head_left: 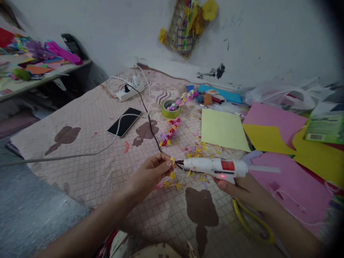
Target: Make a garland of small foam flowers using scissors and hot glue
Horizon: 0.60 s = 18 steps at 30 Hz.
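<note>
My left hand (154, 170) pinches a small yellow paper piece (172, 161) between thumb and fingers, near the middle of the view. My right hand (242, 190) is wrapped round the handle of a white hot glue gun (204, 165), which lies level and points left, its dark nozzle at the yellow piece. A red light glows on the gun, and a clear glue stick (264, 168) sticks out of its back. Small yellow paper cutouts (178, 184) lie on the cloth below the nozzle. Beyond my left hand is a pink, red and lilac paper cluster (171, 132).
A phone (124, 122), power strip (130, 92) and green tape roll (171, 109) lie on the patterned cloth (88, 179). Cables cross it. Coloured sheets (224, 129) cover the right side, with yellow-handled scissors (252, 225) beside my right forearm. A cluttered side table (64, 73) stands left.
</note>
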Motion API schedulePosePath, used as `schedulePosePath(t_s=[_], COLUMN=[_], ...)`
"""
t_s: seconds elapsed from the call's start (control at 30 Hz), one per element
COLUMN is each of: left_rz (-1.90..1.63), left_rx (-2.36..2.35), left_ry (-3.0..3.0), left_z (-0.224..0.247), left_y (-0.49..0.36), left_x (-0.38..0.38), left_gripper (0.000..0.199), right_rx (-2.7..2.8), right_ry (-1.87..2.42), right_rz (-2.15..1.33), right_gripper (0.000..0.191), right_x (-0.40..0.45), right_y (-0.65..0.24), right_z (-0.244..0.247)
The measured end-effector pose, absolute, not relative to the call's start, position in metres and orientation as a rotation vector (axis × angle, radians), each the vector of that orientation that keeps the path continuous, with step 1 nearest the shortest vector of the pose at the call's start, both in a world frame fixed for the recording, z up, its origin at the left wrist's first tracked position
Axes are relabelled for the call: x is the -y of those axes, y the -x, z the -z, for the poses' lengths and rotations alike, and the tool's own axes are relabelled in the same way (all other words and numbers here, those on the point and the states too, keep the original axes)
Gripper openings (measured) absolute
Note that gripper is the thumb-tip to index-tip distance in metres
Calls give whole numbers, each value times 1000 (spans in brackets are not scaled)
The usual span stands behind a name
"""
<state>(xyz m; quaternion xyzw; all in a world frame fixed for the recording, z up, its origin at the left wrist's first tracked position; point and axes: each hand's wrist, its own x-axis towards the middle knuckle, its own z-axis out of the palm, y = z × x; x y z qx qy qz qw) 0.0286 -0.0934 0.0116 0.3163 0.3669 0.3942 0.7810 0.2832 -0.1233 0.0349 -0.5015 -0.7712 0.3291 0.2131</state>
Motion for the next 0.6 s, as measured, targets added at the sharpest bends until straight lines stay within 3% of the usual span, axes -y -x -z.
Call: schedulePosePath(t_s=[0.17,0.37,0.6], left_rz=[-872,-778,-538], left_rx=[-864,-1112,-1139], left_ry=[-872,-1562,-2116], left_z=[-10,-8,2], left_y=[-25,-22,-31], left_x=[94,109,125], left_gripper=[23,6,10], right_rx=[2036,1755,1507], right_ry=[1418,1726,1869], right_rz=[-933,-730,-688], right_gripper=[26,44,41], right_x=[121,95,53], right_y=[-283,-298,-331], right_z=[-39,-23,6])
